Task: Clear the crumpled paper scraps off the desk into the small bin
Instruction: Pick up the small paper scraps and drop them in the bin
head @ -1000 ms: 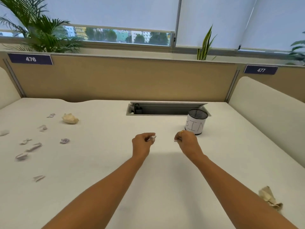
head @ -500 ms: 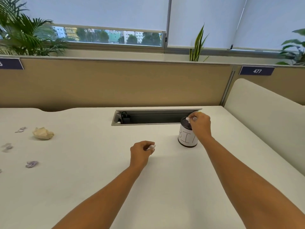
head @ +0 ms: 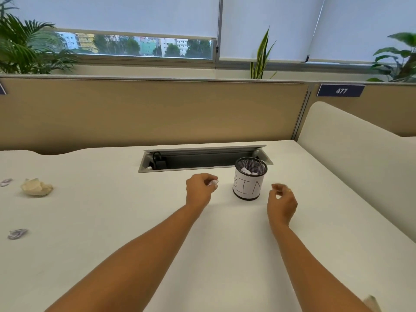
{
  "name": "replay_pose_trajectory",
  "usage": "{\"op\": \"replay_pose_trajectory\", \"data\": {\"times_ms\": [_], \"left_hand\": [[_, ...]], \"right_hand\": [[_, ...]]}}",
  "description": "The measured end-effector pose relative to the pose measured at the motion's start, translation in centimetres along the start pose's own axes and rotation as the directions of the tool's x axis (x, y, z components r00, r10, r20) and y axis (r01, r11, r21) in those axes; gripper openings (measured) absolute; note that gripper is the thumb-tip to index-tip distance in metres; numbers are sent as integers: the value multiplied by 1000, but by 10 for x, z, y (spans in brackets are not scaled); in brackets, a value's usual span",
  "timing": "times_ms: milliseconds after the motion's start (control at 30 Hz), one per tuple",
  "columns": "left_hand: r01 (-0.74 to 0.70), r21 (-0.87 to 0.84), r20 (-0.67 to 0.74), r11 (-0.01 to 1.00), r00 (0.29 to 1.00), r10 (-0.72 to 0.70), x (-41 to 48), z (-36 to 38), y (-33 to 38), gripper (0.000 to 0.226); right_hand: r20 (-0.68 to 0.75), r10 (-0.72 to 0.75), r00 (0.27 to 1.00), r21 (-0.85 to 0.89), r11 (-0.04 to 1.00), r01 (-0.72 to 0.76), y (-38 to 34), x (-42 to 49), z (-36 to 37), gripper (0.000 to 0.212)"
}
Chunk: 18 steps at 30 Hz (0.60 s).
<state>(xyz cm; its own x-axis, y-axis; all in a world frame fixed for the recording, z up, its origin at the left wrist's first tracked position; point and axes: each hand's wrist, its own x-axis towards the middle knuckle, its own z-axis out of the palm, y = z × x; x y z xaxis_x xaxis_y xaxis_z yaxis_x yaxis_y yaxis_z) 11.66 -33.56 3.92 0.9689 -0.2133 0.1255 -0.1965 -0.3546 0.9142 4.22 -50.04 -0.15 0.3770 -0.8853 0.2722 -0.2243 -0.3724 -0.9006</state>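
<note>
Fingers of the left hand (head: 200,192) are curled close round a small white paper scrap (head: 213,182), pinching it so that only a crumpled corner peeps out by the thumb. That hand sits just left of the mesh bin (head: 249,188) at the centre of the frame, near it but not touching.

The right hand (head: 281,204) hovers just right of the bin, its fingers loosely bent with a small gap between thumb and forefinger. I see nothing in it, though the fingertips are a little blurred. A ring (head: 288,190) glints on one finger.

The bin stands upright on the white desk (head: 236,255), its paper label lettered BIN. A white crumpled piece (head: 247,171) lies inside, half hidden by the rim.

At the left of the frame a tan paper ball (head: 37,187) rests on the desk, with a purplish scrap (head: 17,233) lower down and another scrap (head: 5,182) cut off by the left edge. At the lower right corner a tan crumpled bit (head: 371,303) is mostly out of view. Behind the bin, the open cable tray (head: 202,158) holds something dark I cannot make out.
</note>
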Motion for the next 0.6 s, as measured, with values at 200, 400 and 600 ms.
{"op": "replay_pose_trajectory", "data": {"times_ms": [200,400,600], "left_hand": [[-147,11,75,989,986,146,19,17,46,21],[-198,148,160,969,972,174,40,42,73,20],[-155,163,176,974,976,126,52,61,87,23]], "right_hand": [[268,-34,963,-274,955,110,23,-14,-3,22],[279,-72,958,-302,940,159,24,-17,-4,22],[277,-94,956,-318,930,183,26,-18,-2,22]]}}
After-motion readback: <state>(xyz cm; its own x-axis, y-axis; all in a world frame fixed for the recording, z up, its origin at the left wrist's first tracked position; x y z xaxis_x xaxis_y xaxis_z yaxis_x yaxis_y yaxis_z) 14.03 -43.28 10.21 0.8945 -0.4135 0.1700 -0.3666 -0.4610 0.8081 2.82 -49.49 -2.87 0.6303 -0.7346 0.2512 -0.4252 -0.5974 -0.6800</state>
